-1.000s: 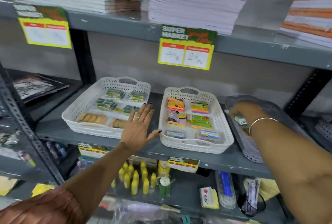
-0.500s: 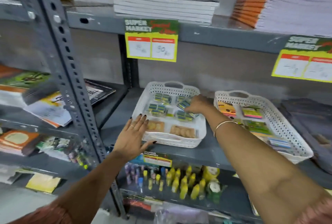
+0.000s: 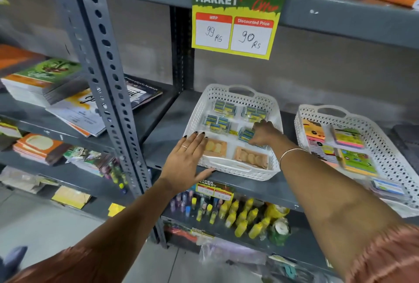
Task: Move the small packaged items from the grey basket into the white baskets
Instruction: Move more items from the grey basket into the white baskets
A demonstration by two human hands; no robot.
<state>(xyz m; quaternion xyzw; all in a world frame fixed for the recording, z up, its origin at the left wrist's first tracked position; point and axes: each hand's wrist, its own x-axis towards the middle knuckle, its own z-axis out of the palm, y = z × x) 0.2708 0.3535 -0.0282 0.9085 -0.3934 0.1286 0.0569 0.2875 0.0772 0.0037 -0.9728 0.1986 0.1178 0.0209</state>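
Observation:
Two white perforated baskets stand on the grey shelf. The left white basket (image 3: 199,110) holds several blue-and-yellow small packets (image 3: 216,121) and tan packs at its front. My right hand (image 3: 264,134) reaches into it, fingers closed on a blue-and-yellow packet (image 3: 246,134) low in the basket. My left hand (image 3: 187,162) lies flat and spread against that basket's front left corner. The right white basket (image 3: 383,144) holds colourful sticky-note packs (image 3: 348,138). Only a dark sliver of the grey basket (image 3: 405,137) shows at the right edge.
A perforated steel upright (image 3: 106,74) stands left of the baskets, with stacked books (image 3: 43,80) beyond it. A yellow price sign (image 3: 235,19) hangs from the shelf above. Yellow glue bottles (image 3: 240,217) fill the shelf below.
The view swung left. My right hand carried a packet from the grey basket over to the left white basket and lowered it in. My left hand slid to that basket's front left corner.

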